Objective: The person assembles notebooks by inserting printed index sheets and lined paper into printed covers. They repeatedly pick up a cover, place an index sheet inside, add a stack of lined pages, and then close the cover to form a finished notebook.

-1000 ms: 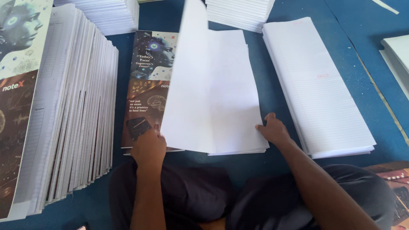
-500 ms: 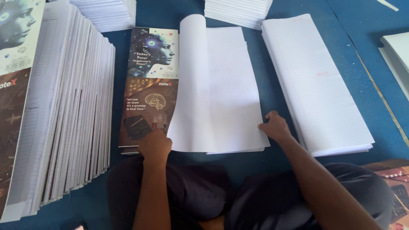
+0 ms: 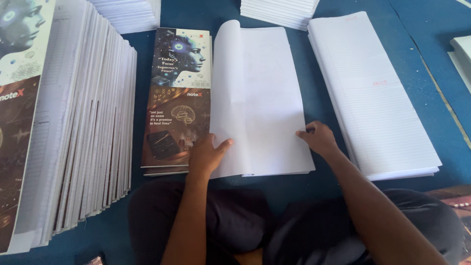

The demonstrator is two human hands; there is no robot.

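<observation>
A tall stack of white ruled sheets (image 3: 274, 93) lies in front of me on the blue surface, with its left part curled up into a fold (image 3: 230, 88). Beside it on the left lies a printed cover sheet (image 3: 179, 98) with dark artwork. My left hand (image 3: 206, 156) rests flat where the cover meets the folded paper, thumb on the white sheet. My right hand (image 3: 319, 138) presses the lower right edge of the white stack with its fingertips.
A long leaning row of finished notebooks (image 3: 73, 127) fills the left side. A second stack of ruled sheets (image 3: 378, 93) lies to the right. More white stacks (image 3: 279, 10) sit at the far edge. My crossed legs in dark trousers (image 3: 235, 225) are below.
The raised bundle of white pages has come down to the left and lies lower over the cover. My left hand has shifted right onto the folded edge.
</observation>
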